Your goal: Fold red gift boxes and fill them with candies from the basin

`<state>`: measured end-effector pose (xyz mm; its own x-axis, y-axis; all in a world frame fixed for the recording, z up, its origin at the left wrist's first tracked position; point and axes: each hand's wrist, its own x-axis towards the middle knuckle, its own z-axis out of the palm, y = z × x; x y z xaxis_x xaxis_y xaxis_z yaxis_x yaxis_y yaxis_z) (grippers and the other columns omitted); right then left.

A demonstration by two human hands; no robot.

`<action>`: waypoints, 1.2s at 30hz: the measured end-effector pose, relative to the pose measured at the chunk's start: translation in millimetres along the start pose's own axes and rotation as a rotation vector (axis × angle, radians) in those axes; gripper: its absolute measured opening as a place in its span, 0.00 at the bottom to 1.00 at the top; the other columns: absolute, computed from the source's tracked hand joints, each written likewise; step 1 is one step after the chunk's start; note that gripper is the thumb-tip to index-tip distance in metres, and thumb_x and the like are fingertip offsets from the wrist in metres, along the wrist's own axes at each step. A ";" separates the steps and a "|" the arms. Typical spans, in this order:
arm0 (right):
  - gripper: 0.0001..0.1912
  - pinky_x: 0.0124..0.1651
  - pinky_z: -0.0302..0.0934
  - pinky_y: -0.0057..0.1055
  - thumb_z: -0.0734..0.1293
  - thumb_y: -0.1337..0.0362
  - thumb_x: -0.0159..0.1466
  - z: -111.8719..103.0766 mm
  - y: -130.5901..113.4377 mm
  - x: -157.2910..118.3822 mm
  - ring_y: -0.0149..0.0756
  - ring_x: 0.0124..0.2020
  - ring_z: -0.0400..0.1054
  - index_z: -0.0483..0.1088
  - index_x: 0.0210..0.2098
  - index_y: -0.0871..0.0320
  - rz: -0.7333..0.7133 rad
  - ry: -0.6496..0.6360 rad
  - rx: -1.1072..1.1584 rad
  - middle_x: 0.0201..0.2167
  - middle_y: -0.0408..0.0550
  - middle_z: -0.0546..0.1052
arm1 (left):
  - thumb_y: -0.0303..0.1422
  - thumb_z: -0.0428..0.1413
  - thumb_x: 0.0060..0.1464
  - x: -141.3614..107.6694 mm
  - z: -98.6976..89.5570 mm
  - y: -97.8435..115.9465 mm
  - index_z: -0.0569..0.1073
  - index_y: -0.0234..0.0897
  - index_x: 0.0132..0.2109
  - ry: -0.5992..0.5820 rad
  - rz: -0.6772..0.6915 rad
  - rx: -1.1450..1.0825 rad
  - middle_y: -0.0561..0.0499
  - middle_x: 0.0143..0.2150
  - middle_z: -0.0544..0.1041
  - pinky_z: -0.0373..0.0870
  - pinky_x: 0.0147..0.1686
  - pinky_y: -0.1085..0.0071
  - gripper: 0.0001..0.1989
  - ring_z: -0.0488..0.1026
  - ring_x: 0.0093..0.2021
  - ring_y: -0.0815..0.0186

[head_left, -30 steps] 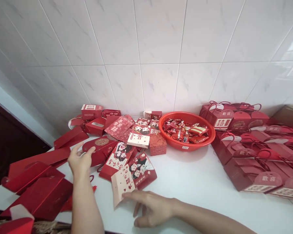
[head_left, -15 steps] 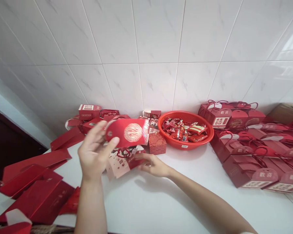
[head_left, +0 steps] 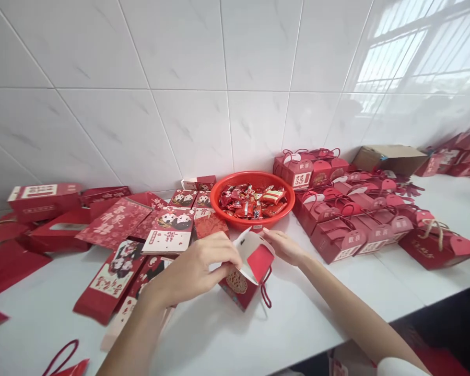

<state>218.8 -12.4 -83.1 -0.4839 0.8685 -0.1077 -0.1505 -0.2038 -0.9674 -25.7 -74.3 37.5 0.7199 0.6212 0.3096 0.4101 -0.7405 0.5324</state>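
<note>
A small red gift box [head_left: 241, 292] with a gold emblem and a dark red cord loop stands tilted on the white table, its top flaps parted. Its pale inside shows, with a red patch in it. My left hand [head_left: 207, 261] pinches the near left flap between thumb and fingers. On the far right side, my right hand [head_left: 285, 248] has its fingers against the opposite flap; part of their grip is hidden behind the box. Just beyond both hands sits a red plastic basket [head_left: 215, 201] of wrapped sweets [head_left: 254, 201].
Printed flat cartons [head_left: 113, 274] and a patterned red box [head_left: 209, 224] lie left of the basket. More red boxes [head_left: 43, 201] are piled at far left. Rows of corded gift boxes [head_left: 337, 237] stand at right, with a brown cardboard box [head_left: 391, 156] behind. A tiled wall backs the table.
The flat red carton my left hand held up is now a box with parted top flaps, lower on the table. My right hand has left the printed cartons for this box. The view has turned right.
</note>
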 end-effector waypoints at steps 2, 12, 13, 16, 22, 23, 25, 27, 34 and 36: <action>0.29 0.56 0.63 0.40 0.66 0.39 0.61 -0.8 -3.0 -5.6 0.42 0.48 0.73 0.77 0.43 0.59 -0.089 0.007 -0.003 0.45 0.53 0.80 | 0.22 0.52 0.60 7.1 10.4 -7.8 0.78 0.39 0.36 -0.010 0.017 0.030 0.50 0.38 0.80 0.69 0.42 0.70 0.12 0.73 0.41 0.65; 0.47 0.69 0.51 0.48 0.78 0.50 0.53 14.2 -4.4 -18.2 0.49 0.69 0.55 0.59 0.66 0.53 -0.379 0.066 -0.488 0.67 0.56 0.62 | 0.24 0.56 0.57 11.0 38.8 -25.2 0.80 0.39 0.37 -0.087 -0.056 0.112 0.51 0.39 0.80 0.68 0.42 0.71 0.08 0.75 0.40 0.65; 0.48 0.69 0.51 0.49 0.78 0.51 0.53 16.7 -3.0 -18.7 0.50 0.68 0.55 0.57 0.67 0.54 -0.395 0.081 -0.529 0.68 0.57 0.61 | 0.28 0.58 0.58 10.3 38.2 -23.8 0.81 0.39 0.37 -0.103 -0.079 0.095 0.51 0.40 0.80 0.69 0.42 0.71 0.06 0.75 0.39 0.65; 0.41 0.67 0.55 0.50 0.73 0.51 0.59 23.8 0.4 -19.2 0.49 0.66 0.59 0.57 0.67 0.55 -0.444 0.135 -0.590 0.66 0.58 0.63 | 0.38 0.55 0.63 9.3 36.6 -20.2 0.82 0.40 0.37 -0.121 -0.133 0.046 0.50 0.40 0.80 0.69 0.41 0.71 0.13 0.76 0.38 0.66; 0.24 0.59 0.64 0.45 0.67 0.50 0.65 31.4 2.3 -18.5 0.47 0.55 0.70 0.68 0.56 0.56 -0.446 0.253 -0.597 0.55 0.55 0.75 | 0.36 0.54 0.64 10.8 36.6 -18.0 0.82 0.40 0.40 -0.060 -0.233 0.047 0.49 0.52 0.77 0.72 0.40 0.71 0.12 0.77 0.37 0.67; 0.22 0.58 0.65 0.44 0.66 0.50 0.66 32.1 2.8 -17.8 0.46 0.54 0.71 0.70 0.54 0.56 -0.437 0.287 -0.574 0.53 0.55 0.76 | 0.34 0.56 0.61 11.2 36.9 -17.5 0.81 0.41 0.44 -0.067 -0.250 0.062 0.49 0.54 0.76 0.72 0.40 0.71 0.09 0.78 0.39 0.66; 0.21 0.55 0.66 0.42 0.65 0.48 0.66 33.6 3.7 -15.9 0.45 0.51 0.73 0.71 0.49 0.57 -0.416 0.346 -0.515 0.50 0.54 0.77 | 0.32 0.59 0.57 11.9 37.9 -16.5 0.78 0.44 0.53 -0.091 -0.260 0.098 0.49 0.58 0.74 0.74 0.44 0.70 0.16 0.78 0.46 0.62; 0.20 0.52 0.68 0.40 0.65 0.47 0.66 35.2 4.0 -13.5 0.44 0.47 0.74 0.72 0.45 0.57 -0.401 0.389 -0.469 0.46 0.54 0.78 | 0.30 0.59 0.55 12.8 39.7 -15.6 0.73 0.44 0.59 -0.105 -0.258 0.138 0.47 0.62 0.72 0.74 0.51 0.66 0.24 0.74 0.55 0.56; 0.18 0.48 0.66 0.37 0.66 0.48 0.64 38.2 3.1 -8.3 0.42 0.42 0.74 0.73 0.40 0.57 -0.390 0.440 -0.401 0.40 0.51 0.79 | 0.30 0.58 0.54 16.2 39.4 -14.1 0.66 0.44 0.66 -0.118 -0.301 0.194 0.44 0.72 0.60 0.70 0.58 0.59 0.32 0.69 0.63 0.51; 0.19 0.45 0.65 0.35 0.65 0.47 0.64 38.0 3.8 -8.1 0.40 0.39 0.72 0.72 0.38 0.57 -0.368 0.440 -0.386 0.38 0.49 0.79 | 0.32 0.59 0.53 16.8 35.5 -14.7 0.67 0.42 0.65 -0.107 -0.349 0.220 0.43 0.72 0.59 0.69 0.59 0.58 0.32 0.66 0.65 0.49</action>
<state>189.4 -37.3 -77.2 -0.0535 0.9694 0.2394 0.1190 0.2442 -0.9624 0.3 -62.1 7.0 0.5665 0.8225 0.0508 0.7408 -0.5353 0.4058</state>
